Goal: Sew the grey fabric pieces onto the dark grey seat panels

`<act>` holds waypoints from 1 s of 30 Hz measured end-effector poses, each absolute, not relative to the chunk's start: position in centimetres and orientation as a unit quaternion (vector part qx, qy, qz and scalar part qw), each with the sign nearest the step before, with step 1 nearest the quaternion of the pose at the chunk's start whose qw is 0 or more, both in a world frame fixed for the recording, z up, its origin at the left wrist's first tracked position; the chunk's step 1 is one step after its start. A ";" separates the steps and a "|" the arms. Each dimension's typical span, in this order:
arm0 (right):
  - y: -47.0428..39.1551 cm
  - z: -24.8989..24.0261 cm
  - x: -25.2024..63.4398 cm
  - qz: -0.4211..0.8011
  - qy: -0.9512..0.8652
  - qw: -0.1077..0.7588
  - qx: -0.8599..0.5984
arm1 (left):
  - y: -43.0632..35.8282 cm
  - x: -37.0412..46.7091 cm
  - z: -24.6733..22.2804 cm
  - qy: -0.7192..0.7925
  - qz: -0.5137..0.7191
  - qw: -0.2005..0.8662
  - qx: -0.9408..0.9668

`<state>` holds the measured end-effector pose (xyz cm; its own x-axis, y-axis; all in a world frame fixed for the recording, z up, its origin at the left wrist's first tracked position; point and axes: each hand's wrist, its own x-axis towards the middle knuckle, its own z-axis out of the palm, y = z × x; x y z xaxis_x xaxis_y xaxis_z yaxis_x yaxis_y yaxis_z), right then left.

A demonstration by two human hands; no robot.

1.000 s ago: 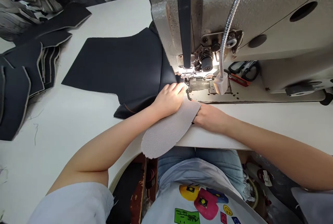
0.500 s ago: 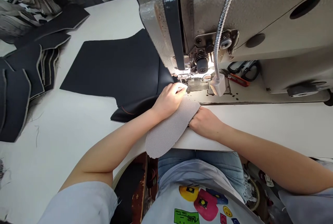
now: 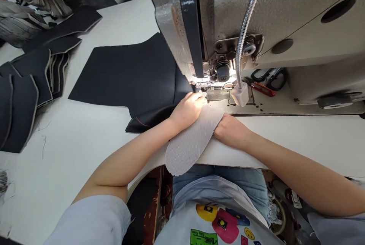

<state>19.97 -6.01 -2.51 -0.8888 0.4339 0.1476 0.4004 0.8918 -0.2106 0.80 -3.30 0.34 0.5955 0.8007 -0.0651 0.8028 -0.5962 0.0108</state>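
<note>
My left hand (image 3: 188,111) is closed beside the needle of the sewing machine (image 3: 203,85), with its fingertips pinching the upper end of a grey fabric piece (image 3: 189,148). This piece has a fine textured surface and a rounded lower end that hangs over the table's front edge. Along its right edge, my right hand (image 3: 232,131) is closed on it; those fingertips are hidden behind the fabric. A large black leather-like panel (image 3: 128,74) lies flat to the left and reaches up to the presser foot. Its folded lower corner shows red stitching.
Black-handled scissors (image 3: 278,78) and a red-handled tool (image 3: 264,89) lie under the machine arm. A lamp on a flexible metal neck (image 3: 244,28) hangs right of the needle. Stacked black cut pieces (image 3: 21,112) sit at the left of the white table (image 3: 76,138).
Both hands and the grey fabric piece have shifted slightly to the right. The view has moved a little too. Both hands keep their grip.
</note>
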 end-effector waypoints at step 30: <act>-5.9 -1.9 21.0 0.034 -0.972 0.088 -0.214 | -3.9 1.2 0.0 0.530 0.005 0.007 0.848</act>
